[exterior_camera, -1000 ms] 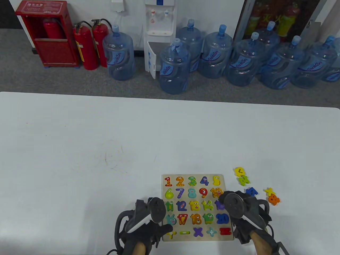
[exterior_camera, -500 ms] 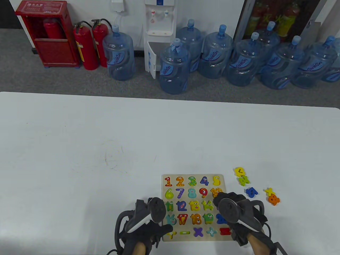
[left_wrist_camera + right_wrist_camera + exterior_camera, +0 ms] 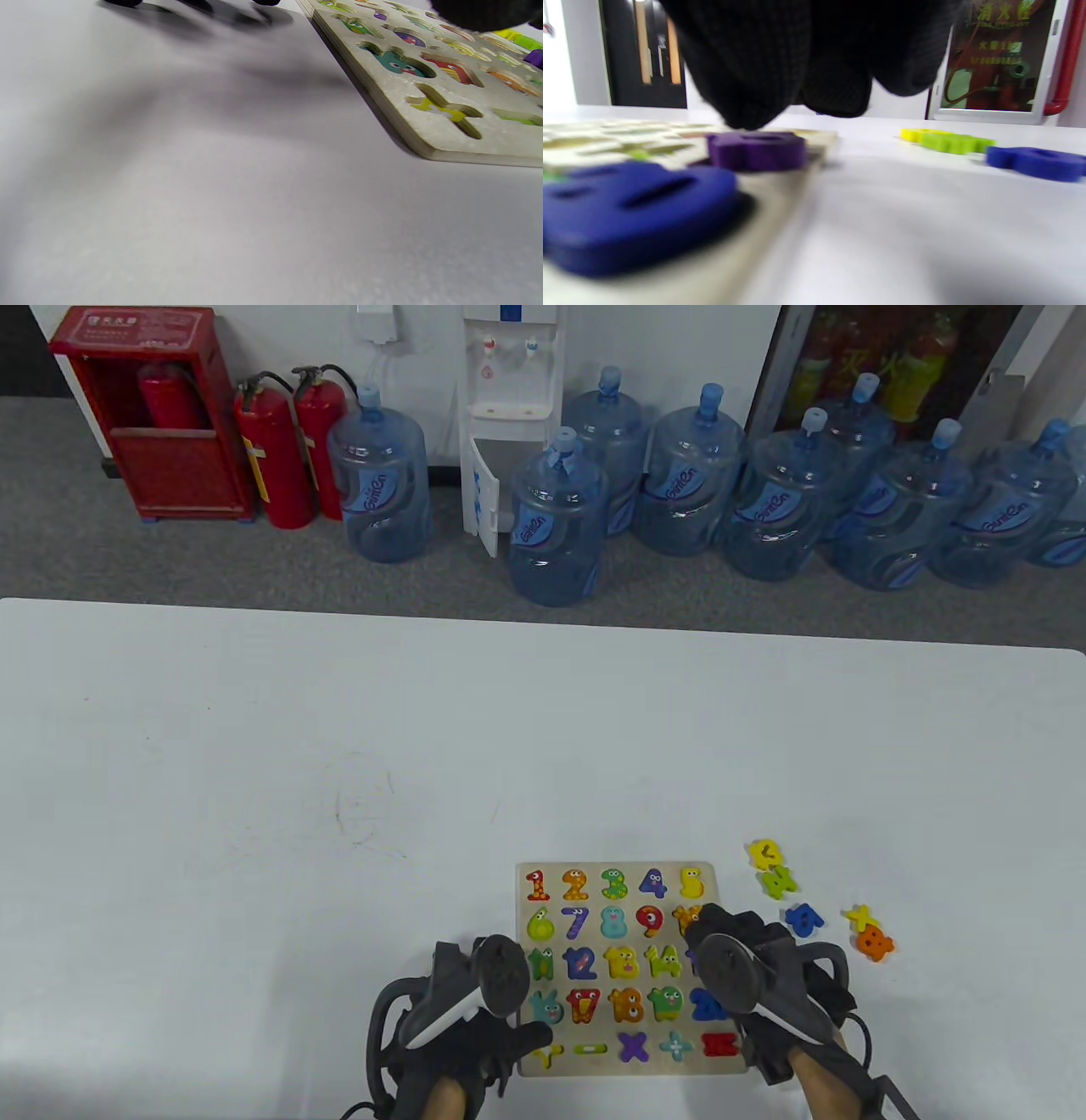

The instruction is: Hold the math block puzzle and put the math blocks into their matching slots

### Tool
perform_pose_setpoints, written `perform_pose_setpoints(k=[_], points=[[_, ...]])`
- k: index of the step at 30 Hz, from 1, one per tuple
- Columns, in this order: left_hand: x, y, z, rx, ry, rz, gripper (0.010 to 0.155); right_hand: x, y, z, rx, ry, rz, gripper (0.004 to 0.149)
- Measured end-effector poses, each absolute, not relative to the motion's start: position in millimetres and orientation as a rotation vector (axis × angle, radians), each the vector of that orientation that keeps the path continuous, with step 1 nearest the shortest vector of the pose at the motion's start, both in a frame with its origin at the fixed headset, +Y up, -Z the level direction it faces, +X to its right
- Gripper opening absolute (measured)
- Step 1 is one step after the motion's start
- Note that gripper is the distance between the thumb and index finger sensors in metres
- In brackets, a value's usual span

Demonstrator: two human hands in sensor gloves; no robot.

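Note:
The wooden puzzle board (image 3: 724,899) lies near the table's front edge with number and sign blocks in its slots. My left hand (image 3: 501,1039) is at its near left corner, with the thumb (image 3: 534,1035) pressing on the board and the other fingers on the table. In the left wrist view the board (image 3: 407,91) shows that corner. My right hand (image 3: 713,929) is over the board's right side. In the right wrist view its fingertips (image 3: 742,114) press down on a purple block (image 3: 757,150) that sits proud of the board, behind the blue 20 block (image 3: 636,212).
Loose blocks lie on the table right of the board: yellow (image 3: 766,853), green (image 3: 779,881), blue (image 3: 803,918), a yellow cross (image 3: 859,914) and orange (image 3: 874,942). Water bottles and fire extinguishers stand on the floor beyond the table's far edge.
My right hand has moved a little left and further over the board, covering more of the purple block and the blue 20. The left hand and the board have not moved.

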State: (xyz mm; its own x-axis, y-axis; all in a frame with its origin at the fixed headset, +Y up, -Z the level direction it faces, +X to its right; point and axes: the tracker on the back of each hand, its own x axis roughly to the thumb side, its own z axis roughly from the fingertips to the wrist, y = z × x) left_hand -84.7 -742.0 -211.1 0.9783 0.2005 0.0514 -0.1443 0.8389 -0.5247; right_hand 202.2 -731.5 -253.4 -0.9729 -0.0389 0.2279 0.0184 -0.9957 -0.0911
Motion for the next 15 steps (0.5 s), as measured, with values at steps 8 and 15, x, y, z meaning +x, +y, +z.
perform_pose_setpoints(k=[8, 15], points=[[-84.7, -742.2, -211.3, -0.548, -0.106, 0.181, 0.089, 200.3, -735.3, -256.2, -0.324, 0.120, -3.058, 0.044], [-84.7, -742.3, -211.5, -0.551, -0.105, 0.181, 0.089, 197.9, -738.8, -256.5, -0.321, 0.097, -3.041, 0.045]])
